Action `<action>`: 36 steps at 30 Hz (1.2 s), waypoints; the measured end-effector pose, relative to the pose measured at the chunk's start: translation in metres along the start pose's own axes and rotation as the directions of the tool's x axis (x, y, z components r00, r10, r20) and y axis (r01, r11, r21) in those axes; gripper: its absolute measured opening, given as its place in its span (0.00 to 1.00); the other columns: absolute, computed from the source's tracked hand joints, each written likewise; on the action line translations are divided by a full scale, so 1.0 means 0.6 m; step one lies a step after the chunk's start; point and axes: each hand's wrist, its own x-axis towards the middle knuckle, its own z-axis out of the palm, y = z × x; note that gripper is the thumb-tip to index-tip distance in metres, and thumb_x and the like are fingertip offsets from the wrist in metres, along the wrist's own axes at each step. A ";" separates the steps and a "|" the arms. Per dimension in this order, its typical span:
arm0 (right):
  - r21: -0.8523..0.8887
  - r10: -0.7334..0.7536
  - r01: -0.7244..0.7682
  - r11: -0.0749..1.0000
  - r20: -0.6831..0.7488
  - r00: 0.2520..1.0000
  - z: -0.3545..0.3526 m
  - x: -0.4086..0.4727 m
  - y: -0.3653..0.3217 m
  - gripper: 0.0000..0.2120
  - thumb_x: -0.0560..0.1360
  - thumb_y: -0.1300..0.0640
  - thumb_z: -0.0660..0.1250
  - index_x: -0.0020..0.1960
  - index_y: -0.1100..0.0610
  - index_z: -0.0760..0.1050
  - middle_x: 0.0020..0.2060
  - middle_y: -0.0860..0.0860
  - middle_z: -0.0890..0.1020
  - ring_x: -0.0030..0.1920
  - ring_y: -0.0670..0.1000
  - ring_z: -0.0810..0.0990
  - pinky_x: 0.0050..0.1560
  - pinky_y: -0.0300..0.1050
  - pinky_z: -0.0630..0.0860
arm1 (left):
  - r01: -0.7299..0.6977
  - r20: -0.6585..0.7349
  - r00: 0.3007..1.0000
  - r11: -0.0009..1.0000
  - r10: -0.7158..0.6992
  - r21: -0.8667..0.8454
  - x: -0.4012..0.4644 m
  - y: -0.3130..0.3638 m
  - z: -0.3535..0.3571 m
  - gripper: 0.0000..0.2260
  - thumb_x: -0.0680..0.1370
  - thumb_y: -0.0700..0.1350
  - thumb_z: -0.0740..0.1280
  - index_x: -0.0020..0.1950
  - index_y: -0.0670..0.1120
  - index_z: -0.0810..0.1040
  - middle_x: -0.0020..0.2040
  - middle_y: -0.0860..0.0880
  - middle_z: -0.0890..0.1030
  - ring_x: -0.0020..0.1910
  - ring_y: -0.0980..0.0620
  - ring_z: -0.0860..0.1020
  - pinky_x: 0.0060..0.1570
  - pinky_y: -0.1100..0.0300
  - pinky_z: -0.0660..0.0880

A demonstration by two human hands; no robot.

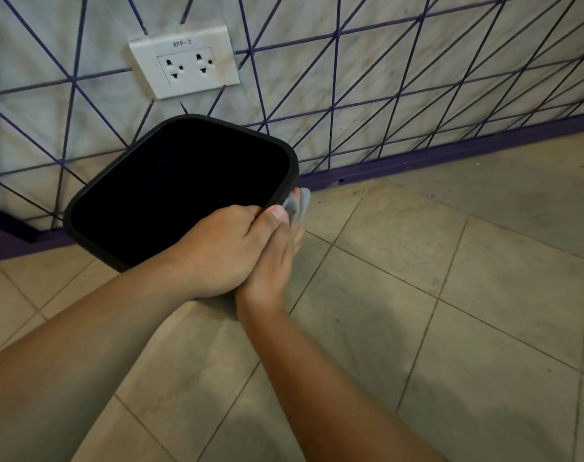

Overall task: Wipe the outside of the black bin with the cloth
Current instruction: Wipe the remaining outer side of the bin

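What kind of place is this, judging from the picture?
Probably an indoor room or corridor, at floor level by a wall: a beige tiled floor, a labelled double wall socket low on the marble-look wall, and a black bin beside it.

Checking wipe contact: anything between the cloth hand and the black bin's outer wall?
Nothing visible. The right hand holds the grey cloth against the outside of the black bin near its right corner. The left hand grips the rim just above it, overlapping the right hand, so the contact itself is partly hidden.
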 end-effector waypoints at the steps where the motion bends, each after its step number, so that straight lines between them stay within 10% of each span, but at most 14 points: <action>1: 0.001 -0.057 0.057 0.998 0.005 0.998 -0.003 -0.006 0.000 0.29 0.83 0.38 0.48 0.82 0.45 0.62 0.80 0.44 0.67 0.80 0.45 0.64 0.81 0.51 0.60 | -0.004 0.003 1.000 1.000 0.004 -0.003 0.000 0.000 0.000 0.18 0.83 0.58 0.54 0.58 0.54 0.82 0.48 0.55 0.85 0.50 0.60 0.82 0.59 0.52 0.77; 6: 0.054 0.192 -0.191 0.980 -0.025 0.981 -0.021 0.089 0.026 0.32 0.76 0.36 0.51 0.73 0.49 0.73 0.67 0.53 0.80 0.69 0.53 0.77 0.75 0.61 0.70 | 0.033 -0.039 0.999 0.999 -0.032 0.024 0.002 0.008 0.002 0.20 0.83 0.57 0.53 0.59 0.50 0.81 0.48 0.51 0.84 0.49 0.57 0.81 0.58 0.50 0.77; 11: 0.075 -0.049 0.050 0.996 -0.004 0.999 -0.013 0.014 0.015 0.31 0.82 0.39 0.51 0.82 0.49 0.62 0.79 0.46 0.67 0.80 0.45 0.64 0.81 0.53 0.62 | 0.024 -0.006 1.000 1.000 -0.024 -0.017 0.003 0.005 0.000 0.19 0.83 0.58 0.54 0.59 0.53 0.82 0.47 0.53 0.85 0.50 0.59 0.82 0.58 0.51 0.78; 15: 0.065 0.195 -0.192 0.979 -0.053 0.979 -0.016 0.087 0.041 0.42 0.68 0.28 0.52 0.77 0.44 0.70 0.74 0.49 0.76 0.76 0.52 0.72 0.79 0.60 0.65 | 0.044 -0.042 0.998 0.999 -0.043 0.020 0.003 0.008 0.002 0.20 0.83 0.57 0.54 0.56 0.49 0.82 0.46 0.50 0.85 0.48 0.55 0.82 0.57 0.48 0.77; 20: 0.047 -0.026 0.026 0.999 0.014 1.000 -0.017 0.010 0.013 0.29 0.83 0.42 0.50 0.83 0.47 0.60 0.82 0.44 0.64 0.81 0.42 0.60 0.82 0.44 0.57 | 0.023 -0.027 0.999 1.000 -0.022 0.019 0.002 0.009 -0.001 0.19 0.83 0.57 0.54 0.54 0.51 0.83 0.44 0.51 0.85 0.46 0.58 0.83 0.55 0.49 0.78; 25: 0.054 0.319 -0.317 0.947 -0.038 0.947 -0.025 0.068 0.053 0.47 0.65 0.26 0.52 0.79 0.48 0.67 0.74 0.50 0.73 0.78 0.57 0.69 0.79 0.64 0.63 | 0.037 -0.065 0.997 0.992 -0.029 0.124 0.002 0.011 0.001 0.18 0.83 0.56 0.55 0.49 0.48 0.81 0.41 0.49 0.83 0.42 0.54 0.81 0.51 0.50 0.78; 29: 0.002 0.072 -0.072 0.997 0.011 0.997 -0.020 0.005 0.028 0.36 0.78 0.35 0.49 0.82 0.47 0.61 0.80 0.44 0.66 0.81 0.44 0.61 0.81 0.48 0.58 | 0.039 -0.045 0.998 0.993 -0.035 0.108 0.004 0.010 -0.002 0.16 0.83 0.54 0.58 0.43 0.50 0.79 0.37 0.50 0.83 0.38 0.56 0.81 0.44 0.54 0.78; 36: 0.006 0.327 -0.327 0.945 -0.052 0.944 -0.033 0.039 0.054 0.34 0.78 0.36 0.53 0.81 0.47 0.63 0.77 0.49 0.70 0.78 0.51 0.67 0.81 0.57 0.61 | 0.067 -0.042 0.997 0.992 -0.063 0.104 0.001 0.013 -0.002 0.17 0.83 0.54 0.59 0.46 0.45 0.80 0.40 0.45 0.83 0.41 0.51 0.82 0.50 0.46 0.79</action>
